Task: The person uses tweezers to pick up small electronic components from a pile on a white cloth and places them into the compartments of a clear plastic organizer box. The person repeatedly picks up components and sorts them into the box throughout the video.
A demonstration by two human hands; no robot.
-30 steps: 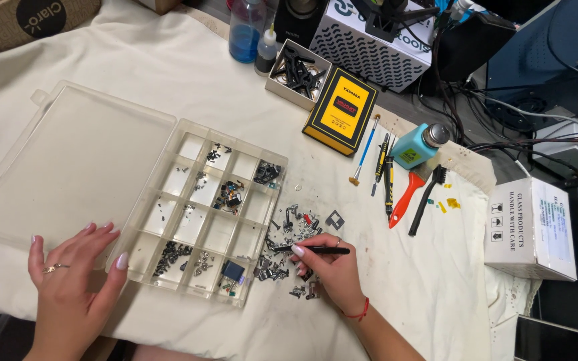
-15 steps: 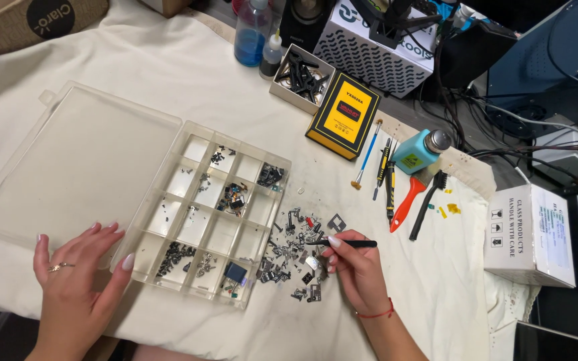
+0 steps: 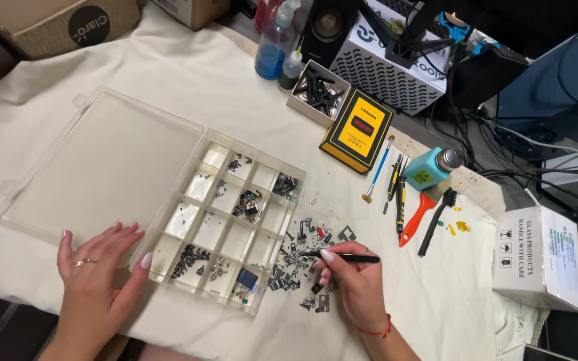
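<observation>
Firmly tweezers [image 3: 342, 257] in right hand's [image 3: 356, 287] grip.

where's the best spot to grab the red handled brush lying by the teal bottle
Probably the red handle, pinched across its flat sides near the middle, coming from above. The brush lies flat on the cloth with the handle slanting toward the right hand; a screwdriver and a black brush flank it closely, so a side approach looks cramped.

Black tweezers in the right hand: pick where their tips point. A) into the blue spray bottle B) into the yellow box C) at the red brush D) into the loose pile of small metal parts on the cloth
D: the right hand holds the black tweezers with their tips in the loose pile of small metal parts on the cloth beside the clear compartment organizer.
</observation>
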